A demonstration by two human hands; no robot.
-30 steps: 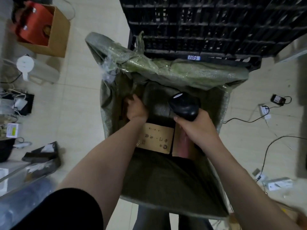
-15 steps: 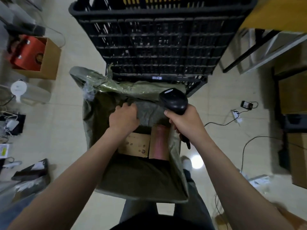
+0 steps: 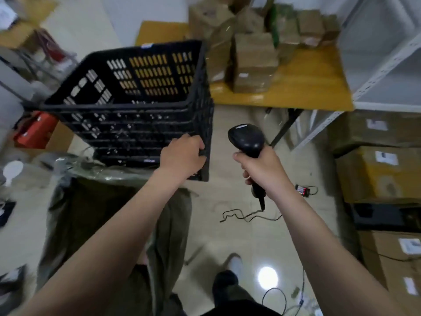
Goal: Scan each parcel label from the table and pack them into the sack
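Left hand (image 3: 182, 156), reached forward to the centre: palm down, fingers curled at the near right corner of the black crate stack (image 3: 127, 103). Whether they grip it I cannot tell.

Right hand (image 3: 262, 166), just beside it at 3 o'clock: fist wrapped round the handle of one black scanner (image 3: 246, 139), head up, its cable (image 3: 246, 216) trailing down.

One green sack (image 3: 91, 213), mouth open, stands at 8 o'clock, just before the crates.

Parcels (image 3: 252, 62): brown boxes, at least six, blurred, piled on one yellow table (image 3: 314, 87) at 1 o'clock, well apart from the sack.
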